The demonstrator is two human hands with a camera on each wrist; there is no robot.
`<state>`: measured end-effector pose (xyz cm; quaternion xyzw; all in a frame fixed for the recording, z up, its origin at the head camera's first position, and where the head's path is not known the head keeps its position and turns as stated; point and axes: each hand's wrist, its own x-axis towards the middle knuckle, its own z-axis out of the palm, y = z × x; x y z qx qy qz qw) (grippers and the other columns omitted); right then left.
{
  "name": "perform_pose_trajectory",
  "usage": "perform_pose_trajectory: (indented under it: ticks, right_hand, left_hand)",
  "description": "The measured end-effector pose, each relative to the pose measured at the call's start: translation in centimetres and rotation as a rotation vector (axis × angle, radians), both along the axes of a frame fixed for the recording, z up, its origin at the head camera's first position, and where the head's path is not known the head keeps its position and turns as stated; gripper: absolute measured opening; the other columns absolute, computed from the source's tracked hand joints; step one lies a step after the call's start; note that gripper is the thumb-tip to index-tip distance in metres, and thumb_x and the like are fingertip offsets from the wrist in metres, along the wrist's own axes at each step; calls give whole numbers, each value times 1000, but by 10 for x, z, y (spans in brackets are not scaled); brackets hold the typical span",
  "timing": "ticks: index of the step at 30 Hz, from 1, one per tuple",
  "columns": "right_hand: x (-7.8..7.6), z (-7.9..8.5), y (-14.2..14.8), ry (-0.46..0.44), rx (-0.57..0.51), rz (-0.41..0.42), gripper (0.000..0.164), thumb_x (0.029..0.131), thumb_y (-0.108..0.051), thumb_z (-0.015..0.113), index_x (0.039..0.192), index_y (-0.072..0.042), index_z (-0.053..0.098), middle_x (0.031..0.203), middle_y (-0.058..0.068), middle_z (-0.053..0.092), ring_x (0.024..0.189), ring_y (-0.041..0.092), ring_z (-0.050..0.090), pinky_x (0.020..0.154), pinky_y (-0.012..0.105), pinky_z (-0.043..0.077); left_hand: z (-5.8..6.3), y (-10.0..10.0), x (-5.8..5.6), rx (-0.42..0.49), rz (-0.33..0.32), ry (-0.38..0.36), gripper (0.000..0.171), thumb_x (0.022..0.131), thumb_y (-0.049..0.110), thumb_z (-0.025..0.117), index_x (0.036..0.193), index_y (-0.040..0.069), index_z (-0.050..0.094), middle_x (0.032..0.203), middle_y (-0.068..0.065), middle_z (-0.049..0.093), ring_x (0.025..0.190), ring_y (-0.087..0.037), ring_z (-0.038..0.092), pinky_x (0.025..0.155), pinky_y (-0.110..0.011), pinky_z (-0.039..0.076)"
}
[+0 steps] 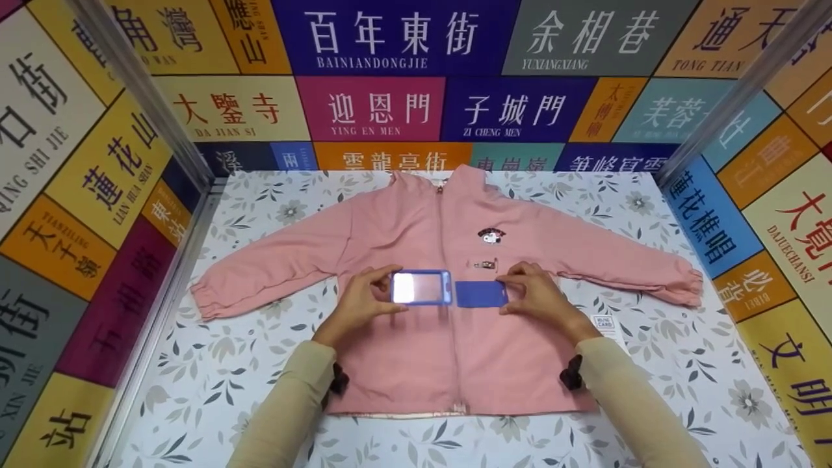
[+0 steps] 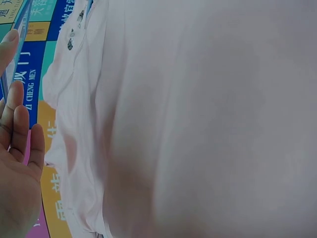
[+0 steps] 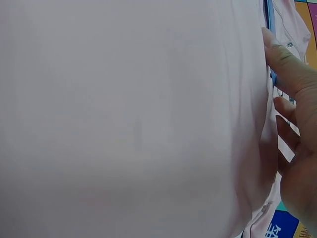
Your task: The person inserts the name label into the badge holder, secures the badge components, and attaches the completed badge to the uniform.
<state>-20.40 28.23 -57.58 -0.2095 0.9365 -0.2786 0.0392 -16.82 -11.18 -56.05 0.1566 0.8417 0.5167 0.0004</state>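
Observation:
In the head view my left hand [image 1: 364,299] pinches a blue-framed card holder [image 1: 421,270] with a clear, shiny window by its left end. My right hand [image 1: 541,298] pinches a flat solid-blue rectangular piece [image 1: 480,294], thumb below and fingers above its right end. The two pieces are held level, end to end with a small gap, above the front of a pink jacket [image 1: 396,351]. The left wrist view shows the holder's edge [image 2: 20,42] by the thumb. In the right wrist view a thin blue edge [image 3: 271,20] runs beside the thumb.
The jacket lies spread with both sleeves out and its zipper [image 1: 448,338] closed, a badge [image 1: 491,236] on its chest. A white printed card [image 1: 604,323] lies by the right wrist. Sign-covered panels [image 1: 370,107] surround the floral-patterned table [image 1: 682,383].

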Motion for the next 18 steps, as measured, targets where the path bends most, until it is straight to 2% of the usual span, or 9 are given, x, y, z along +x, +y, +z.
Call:
perform_pose_trajectory:
  ticks: [11,18]
  right_hand:
    - [-1,0,0,-17,10,1,77,62,-46,91,129,-16,67,121,6,58,117,27,49,107,47,38]
    - [-1,4,-1,-12,-17,-1,72,62,-44,91,125,-15,69,117,7,60,113,27,49,102,46,38]
  left_hand:
    - [1,1,1,1,10,-7,77,62,31,94,132,19,64,94,-2,62,85,-15,58,79,-35,56]
    - [1,2,-1,-11,0,54,76,63,30,94,131,15,65,92,-5,63,83,-16,57,78,-44,56]
